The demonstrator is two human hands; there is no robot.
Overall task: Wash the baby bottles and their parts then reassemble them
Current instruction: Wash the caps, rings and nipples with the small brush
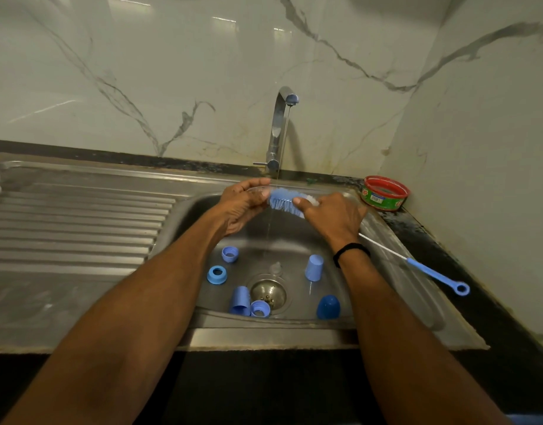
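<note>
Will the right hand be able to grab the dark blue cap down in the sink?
Probably not right away. The right hand is gripping the bottle brush, so it is full. The dark blue cap sits uncovered in the sink, so the way looks free once the brush is let go.

Blue brush (287, 203), red/grn tub (384, 193).

Glossy white marble-look back wall (202, 72) with grey veining, meeting a matching side wall (484, 154) in a corner at right. Streaks of overhead light (224, 24) reflected high on the panels. Below, black stone countertop (493, 317) with inset stainless-steel sink unit (80, 302), ribbed drainboard (74, 219) at left, chrome tap (277, 130) at the back edge.
</note>
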